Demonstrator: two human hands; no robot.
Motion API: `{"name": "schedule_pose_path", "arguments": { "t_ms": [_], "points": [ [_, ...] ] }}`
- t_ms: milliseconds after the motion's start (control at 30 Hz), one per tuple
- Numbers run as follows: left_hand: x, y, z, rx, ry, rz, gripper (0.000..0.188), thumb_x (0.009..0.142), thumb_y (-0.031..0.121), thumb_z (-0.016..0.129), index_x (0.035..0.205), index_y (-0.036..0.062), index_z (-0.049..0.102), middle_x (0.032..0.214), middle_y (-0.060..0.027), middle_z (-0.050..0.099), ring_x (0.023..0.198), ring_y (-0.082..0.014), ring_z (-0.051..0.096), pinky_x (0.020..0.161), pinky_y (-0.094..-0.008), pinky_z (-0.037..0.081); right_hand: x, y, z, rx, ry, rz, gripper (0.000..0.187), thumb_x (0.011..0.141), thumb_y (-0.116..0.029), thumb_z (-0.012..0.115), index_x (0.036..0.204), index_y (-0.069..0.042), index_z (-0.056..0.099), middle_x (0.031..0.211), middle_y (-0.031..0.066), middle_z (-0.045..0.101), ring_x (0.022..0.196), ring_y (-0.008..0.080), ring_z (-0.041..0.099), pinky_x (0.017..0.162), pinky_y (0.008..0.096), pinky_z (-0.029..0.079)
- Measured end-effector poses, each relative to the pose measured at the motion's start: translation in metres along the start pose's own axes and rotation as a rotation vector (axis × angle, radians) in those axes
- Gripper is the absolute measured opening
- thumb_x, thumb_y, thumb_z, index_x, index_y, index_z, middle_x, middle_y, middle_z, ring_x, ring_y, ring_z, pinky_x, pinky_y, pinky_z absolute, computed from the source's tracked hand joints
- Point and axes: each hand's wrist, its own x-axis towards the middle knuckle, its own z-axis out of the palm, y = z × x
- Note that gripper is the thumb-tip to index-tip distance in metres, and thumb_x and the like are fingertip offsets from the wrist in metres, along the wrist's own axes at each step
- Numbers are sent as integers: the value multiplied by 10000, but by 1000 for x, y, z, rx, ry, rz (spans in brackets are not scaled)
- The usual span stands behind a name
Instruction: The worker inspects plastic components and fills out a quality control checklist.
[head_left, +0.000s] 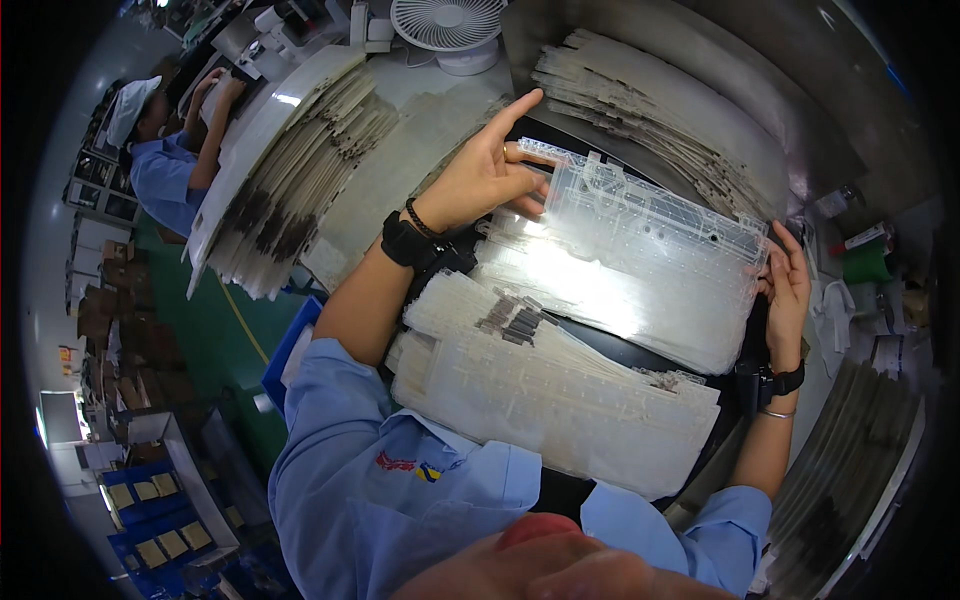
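head view, left fingers (522,181) and right fingers (791,246) holding one clear panel (650,203), one white fan (447,18)

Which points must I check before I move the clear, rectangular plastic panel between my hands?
1. Left hand at the left end of the panel: ok.
2. Right hand at its right edge: ok.
3. Its underside free of contact: cannot tell, hidden.
4. Near pile of thin, whitish plastic sheets evenly aligned: not ok, edges staggered.
5. White, round fan apart from both hands: ok.
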Motion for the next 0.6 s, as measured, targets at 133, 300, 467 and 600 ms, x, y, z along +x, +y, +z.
{"name": "schedule_pose_path", "arguments": {
  "t_ms": [133,300,467,600],
  "points": [
    [0,-4,-2,50,-3,-11,800,843,-82,571,1484,127,141,1183,-215,560,933,-213,646,773,-311,579,1,7,-9,-69,-81,-53,329,962,-89,497,1285,-27,515,1118,63,633,827,62,602,616,160,467],
    [5,-18,-11,336,-79,215,462,791,-6,662,1241,54,579,1246,-159,561,1061,-171,604,849,-276,525,2,6,0,-325,-92,-345,253,907,-16,539,1145,-28,624,1155,55,619,947,96,583,701,198,465],
    [4,-13,-8,420,92,239,210,858,52,644,1053,-17,607,1148,-143,627,955,-166,647,766,-256,558,-6,0,4,155,-78,53,327,929,-102,579,1239,-14,523,888,92,682,548,66,562,460,166,418],
    [1,-3,-2,48,121,-94,329,894,87,619,1193,-11,527,929,-114,694,669,-143,683,542,-198,553,-15,-14,26,101,-14,82,444,928,-105,578,1332,-5,424,900,106,684,514,55,551,430,160,421]
  ]
}}
